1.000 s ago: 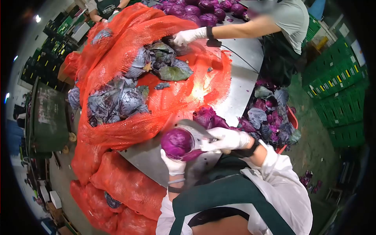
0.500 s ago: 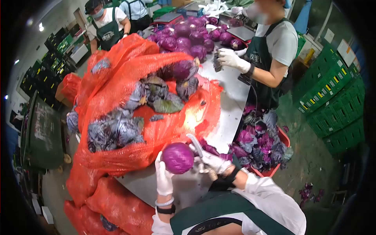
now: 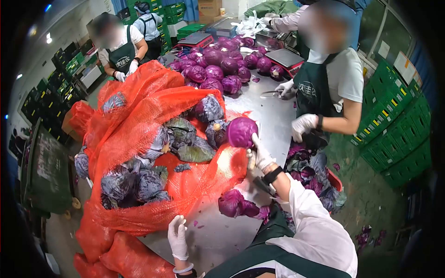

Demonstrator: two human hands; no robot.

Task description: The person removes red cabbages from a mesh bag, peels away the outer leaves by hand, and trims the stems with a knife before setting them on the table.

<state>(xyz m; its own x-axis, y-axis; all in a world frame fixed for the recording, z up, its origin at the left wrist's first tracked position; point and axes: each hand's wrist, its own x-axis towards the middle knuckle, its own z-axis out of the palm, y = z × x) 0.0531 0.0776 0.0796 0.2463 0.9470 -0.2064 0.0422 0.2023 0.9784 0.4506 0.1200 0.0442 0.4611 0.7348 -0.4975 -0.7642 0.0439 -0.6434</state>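
Head camera: up on the wearer's head, looking forward and steeply down.
Desk (image 3: 273,111): seen from above its near end, running away toward the cardboard box (image 3: 211,8) at the back.
Left hand (image 3: 178,238): below the lens, low in view.
Right hand (image 3: 263,154): farther out, right of the middle.
Green apron (image 3: 278,253): the wearer's own, very near, along the bottom.
Sides: wide, from the wheeled bin (image 3: 48,167) to stacked crates (image 3: 394,125), darkening at the corners.

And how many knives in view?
2 visible: one knife in the wearer's right hand, along with a purple cabbage; another knife in a co-worker's gloved hand across the metal table. Others may be hidden.
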